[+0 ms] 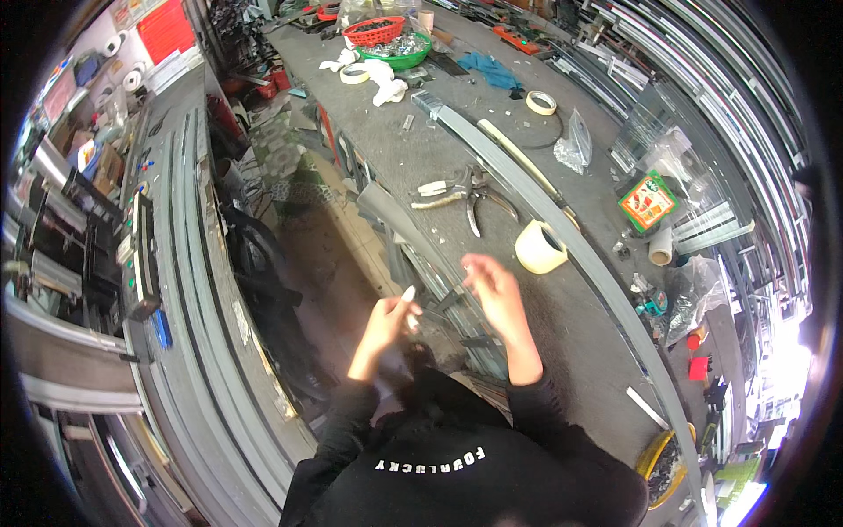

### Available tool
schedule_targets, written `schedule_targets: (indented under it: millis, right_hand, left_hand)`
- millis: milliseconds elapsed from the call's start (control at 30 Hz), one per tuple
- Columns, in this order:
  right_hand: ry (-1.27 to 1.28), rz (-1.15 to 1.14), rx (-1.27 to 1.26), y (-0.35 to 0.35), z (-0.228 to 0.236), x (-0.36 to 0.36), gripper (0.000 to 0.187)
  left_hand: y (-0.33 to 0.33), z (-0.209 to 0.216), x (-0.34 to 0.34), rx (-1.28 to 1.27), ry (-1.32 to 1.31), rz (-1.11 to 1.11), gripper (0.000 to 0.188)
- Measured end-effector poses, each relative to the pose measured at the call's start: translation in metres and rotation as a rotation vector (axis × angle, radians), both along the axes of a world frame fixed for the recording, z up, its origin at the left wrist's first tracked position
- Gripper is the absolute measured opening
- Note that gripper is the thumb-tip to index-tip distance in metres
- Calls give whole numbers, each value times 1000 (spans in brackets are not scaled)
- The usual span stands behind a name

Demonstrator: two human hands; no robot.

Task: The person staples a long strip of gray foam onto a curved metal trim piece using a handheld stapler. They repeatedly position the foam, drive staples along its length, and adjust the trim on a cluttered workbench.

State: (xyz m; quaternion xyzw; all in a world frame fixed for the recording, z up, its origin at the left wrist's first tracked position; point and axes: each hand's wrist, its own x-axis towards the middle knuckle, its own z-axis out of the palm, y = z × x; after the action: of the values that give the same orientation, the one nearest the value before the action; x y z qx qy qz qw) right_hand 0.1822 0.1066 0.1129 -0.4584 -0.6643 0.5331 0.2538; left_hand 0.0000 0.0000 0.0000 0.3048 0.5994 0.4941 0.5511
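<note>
My left hand (386,327) is raised in front of my body with its fingers pinched together. Small white bits show at its fingertips, too small to name. To its right, my right hand (496,294) hovers near the workbench edge, its fingers curled in and somewhat blurred; whether they hold anything is hidden. The two hands are apart. Closest to the right hand is a wide roll of cream masking tape (532,249) on the grey workbench (571,342). Beyond lie pliers (474,191) with spread handles and another tool with pale grips (439,189).
A long grey metal profile (562,224) runs along the bench. Farther off are a red basket (376,33), a green basket (411,60) of metal parts, and a blue cloth (488,70). More profiles (189,290) lie on the left bench. A yellow bowl (654,483) sits at lower right.
</note>
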Motion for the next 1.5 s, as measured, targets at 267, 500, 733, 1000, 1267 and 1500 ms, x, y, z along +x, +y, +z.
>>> schedule_targets:
  millis: [267, 500, 733, 1000, 1267, 1500]
  right_hand:
    - [-538, -293, 796, 78, -27, -35, 68]
    - [-956, -207, 482, 112, -35, -67, 117]
    - [-758, -99, 114, 110, -1, -67, 93]
    - [725, 272, -800, 78, 16, -140, 82]
    - [780, 298, -806, 109, -14, -260, 57]
    - [529, 396, -806, 142, -30, -373, 63]
  left_hand:
    - [167, 72, -26, 662, 1573, 175, 50]
    - [263, 63, -94, 524, 1433, 5, 43]
    - [301, 66, -142, 671, 1391, -247, 56]
    - [254, 70, -236, 672, 1089, -210, 50]
    - [145, 27, -392, 291, 1018, 196, 31]
    - [86, 20, -475, 290, -369, 523, 66]
